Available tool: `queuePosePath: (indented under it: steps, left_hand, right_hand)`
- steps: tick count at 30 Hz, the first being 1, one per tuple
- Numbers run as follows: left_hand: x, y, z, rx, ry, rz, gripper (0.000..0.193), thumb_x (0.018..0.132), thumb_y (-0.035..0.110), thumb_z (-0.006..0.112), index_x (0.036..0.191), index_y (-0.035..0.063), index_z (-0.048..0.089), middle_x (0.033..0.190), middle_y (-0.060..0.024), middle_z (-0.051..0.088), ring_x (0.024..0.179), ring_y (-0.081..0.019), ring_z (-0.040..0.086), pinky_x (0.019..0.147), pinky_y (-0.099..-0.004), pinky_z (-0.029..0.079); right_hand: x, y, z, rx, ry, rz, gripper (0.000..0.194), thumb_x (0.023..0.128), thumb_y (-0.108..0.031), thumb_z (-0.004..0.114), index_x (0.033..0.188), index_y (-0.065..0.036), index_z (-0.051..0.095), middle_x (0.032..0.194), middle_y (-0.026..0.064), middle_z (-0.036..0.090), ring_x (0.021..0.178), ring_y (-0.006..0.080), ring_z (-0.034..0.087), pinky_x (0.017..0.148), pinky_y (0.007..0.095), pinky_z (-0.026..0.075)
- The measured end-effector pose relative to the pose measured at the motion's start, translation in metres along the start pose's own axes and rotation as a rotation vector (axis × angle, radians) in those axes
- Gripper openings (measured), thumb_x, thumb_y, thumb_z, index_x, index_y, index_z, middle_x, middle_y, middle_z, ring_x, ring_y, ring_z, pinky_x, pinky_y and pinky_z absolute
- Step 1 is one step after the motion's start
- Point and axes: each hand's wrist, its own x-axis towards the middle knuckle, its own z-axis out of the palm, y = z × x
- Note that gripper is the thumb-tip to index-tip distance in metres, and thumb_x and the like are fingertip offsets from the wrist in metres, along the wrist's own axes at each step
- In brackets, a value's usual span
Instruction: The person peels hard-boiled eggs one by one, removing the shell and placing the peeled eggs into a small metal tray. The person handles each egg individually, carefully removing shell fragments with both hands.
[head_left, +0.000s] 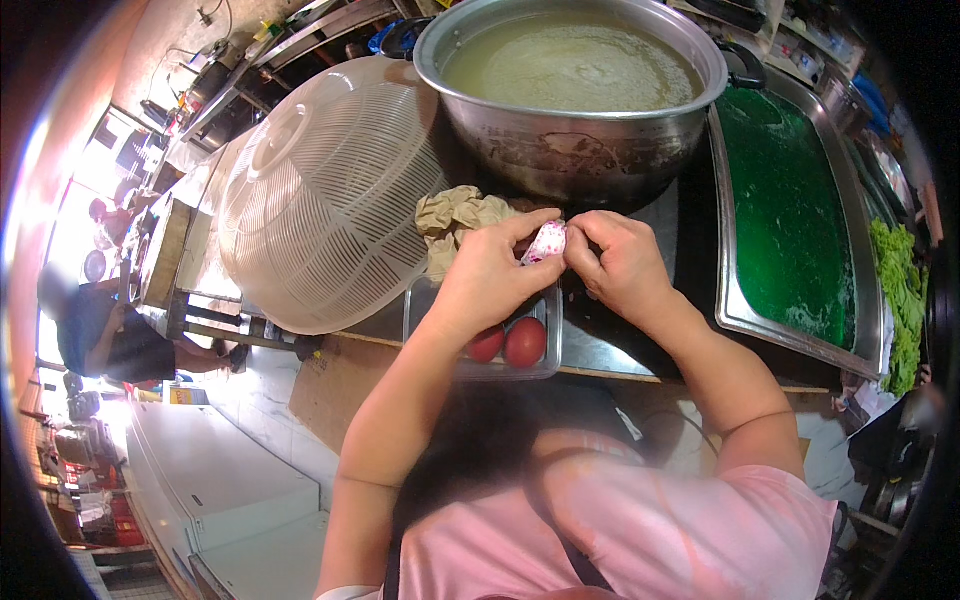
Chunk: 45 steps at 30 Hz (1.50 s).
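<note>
My left hand (501, 266) holds a white egg mottled with pink (546, 243) between thumb and fingers. Against the egg's right side, the thumb and bent fingers of my right hand (619, 259) are pinched together; whether they grip a bit of shell I cannot tell. Below my left hand, a clear plastic container (553, 330) holds red-dyed eggs (525, 342), partly covered by my wrist. Crumpled brown paper (461, 214) lies just behind my left hand.
A large metal pot (570, 142) of cloudy yellowish liquid stands behind my hands. At left leans a translucent slatted plastic cover (337, 195). On the right are a metal tray of green gelatin-like material (787, 217) and leafy lettuce (898, 300). A person (124, 330) is at far left.
</note>
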Motion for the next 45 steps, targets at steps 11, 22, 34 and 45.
queuePosePath:
  steps: [11,22,34,45]
  left_hand:
    - [-0.003,0.01,-0.007,-0.252,0.008,-0.03,0.052,0.084,0.003,0.073,0.134,-0.0013,0.06,0.121,-0.0089,0.066,0.103,-0.0136,0.063,0.093,-0.029,0.051]
    - [-0.012,0.008,-0.011,0.017,0.064,0.005,0.055,0.079,0.017,0.075,0.131,0.0027,0.064,0.118,-0.0176,0.07,0.11,-0.0304,0.069,0.096,-0.0364,0.052]
    - [-0.01,0.013,-0.005,0.089,0.077,-0.026,0.047,0.079,0.016,0.076,0.123,0.0025,0.067,0.113,-0.0158,0.073,0.105,-0.0251,0.07,0.095,-0.0353,0.053]
    - [-0.009,0.01,0.001,0.097,0.093,-0.017,0.045,0.079,0.014,0.075,0.122,0.0021,0.068,0.11,-0.0153,0.073,0.102,-0.0237,0.07,0.093,-0.0351,0.053]
  right_hand:
    - [0.0,0.008,0.002,-0.005,0.005,0.11,0.011,0.086,-0.012,0.068,0.087,-0.001,0.067,0.085,0.0189,0.069,0.08,0.0397,0.068,0.071,0.0465,0.055]
    - [0.0,-0.002,-0.004,0.293,-0.106,0.209,0.019,0.089,-0.016,0.069,0.099,-0.001,0.074,0.089,0.0201,0.071,0.082,0.0353,0.072,0.075,0.0406,0.056]
    - [-0.001,0.005,0.0,0.122,-0.073,-0.009,0.018,0.089,-0.018,0.066,0.096,-0.001,0.071,0.085,0.0209,0.067,0.079,0.0403,0.067,0.071,0.0457,0.055]
    - [-0.003,0.004,0.004,0.037,-0.052,-0.031,0.016,0.089,-0.017,0.064,0.089,-0.001,0.068,0.082,0.0206,0.066,0.077,0.0418,0.066,0.069,0.0477,0.054]
